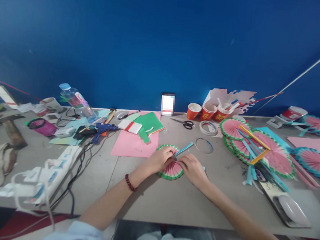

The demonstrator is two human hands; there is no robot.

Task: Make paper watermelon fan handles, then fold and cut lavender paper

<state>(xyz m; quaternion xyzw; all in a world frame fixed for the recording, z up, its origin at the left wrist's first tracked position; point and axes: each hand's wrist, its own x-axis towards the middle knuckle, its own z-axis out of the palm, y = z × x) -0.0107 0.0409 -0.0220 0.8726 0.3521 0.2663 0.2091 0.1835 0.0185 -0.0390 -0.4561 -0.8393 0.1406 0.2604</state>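
Note:
A round pleated paper fan [172,171], pink with a green rim, lies on the table in front of me. My left hand [161,159] grips its left side near the centre, fingers curled over the folds. My right hand [194,169] is closed at the fan's right edge, fingertips pinched close to the middle. A blue paper strip [184,148] sticks out up and right from between my hands. What exactly the right fingertips pinch is hidden.
Ahead lie green paper [151,121], pink paper [122,146], scissors [185,123] and tape rolls [208,128]. Red paper cups [194,111] stand by the wall. Finished fans [275,153] pile up rightward. A glue gun [103,130], cables and a power strip [59,173] occupy the left.

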